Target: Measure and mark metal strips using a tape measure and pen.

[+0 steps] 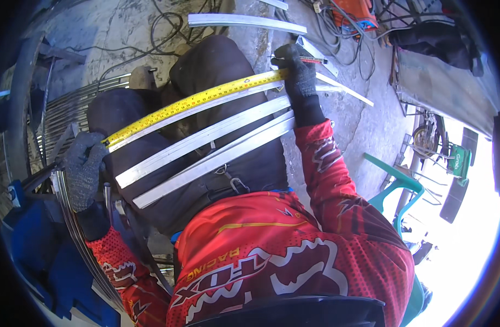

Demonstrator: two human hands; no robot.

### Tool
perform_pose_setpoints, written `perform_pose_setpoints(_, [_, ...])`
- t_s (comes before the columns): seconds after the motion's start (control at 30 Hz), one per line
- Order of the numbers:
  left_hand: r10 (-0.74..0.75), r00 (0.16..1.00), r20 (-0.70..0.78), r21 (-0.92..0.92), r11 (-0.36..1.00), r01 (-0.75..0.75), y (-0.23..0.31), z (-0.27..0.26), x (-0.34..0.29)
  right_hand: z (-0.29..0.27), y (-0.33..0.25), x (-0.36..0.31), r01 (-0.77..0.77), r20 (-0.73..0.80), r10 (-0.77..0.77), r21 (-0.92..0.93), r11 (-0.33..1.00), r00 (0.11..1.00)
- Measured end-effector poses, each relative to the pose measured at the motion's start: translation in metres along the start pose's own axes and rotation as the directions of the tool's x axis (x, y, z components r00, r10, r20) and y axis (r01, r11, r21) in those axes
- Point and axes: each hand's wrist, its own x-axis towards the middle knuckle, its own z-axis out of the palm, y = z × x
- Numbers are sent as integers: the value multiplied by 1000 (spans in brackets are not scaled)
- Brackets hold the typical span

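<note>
The scene is viewed from the wearer's head by the left of two side-by-side fisheye cameras, pointed steeply down. The torso (pixel 244 231) is seen from close above; the left hand (pixel 84 170), right hand (pixel 300 73) and lap (pixel 213 65) are framed farther off, with the floor (pixel 345 128) spread beyond.

Near, the front of the red shirt (pixel 250 226) carries a large word in dark letters edged with white, and a smaller word in yellow just to its left; both appear upside down. Farther off, the yellow tape measure (pixel 195 101) running from left to right bears small dark numbers and tick marks along its length. At the right, a green box (pixel 458 163) shows one short word in white letters.
</note>
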Motion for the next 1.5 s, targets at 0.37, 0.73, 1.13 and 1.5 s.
perform_pose_setpoints(0.37, [34,999,13,47,998,-34,2,0,-2,2,24,0,-105,36,104,26,994,994])
perform_pose_setpoints(0.73, [22,1000,-21,28,999,-21,0,2,-2,-12,39,13,55,88,-63,89,995,994])
perform_pose_setpoints(1.13, [60,998,-37,34,998,-59,-5,3,-3,8,17,3,4,48,3,-144,990,999])
perform_pose_setpoints(1.5, [27,999,-20,-24,999,-28,-5,1,-2,0,-17,3,400,257,-324,-346,849,911])
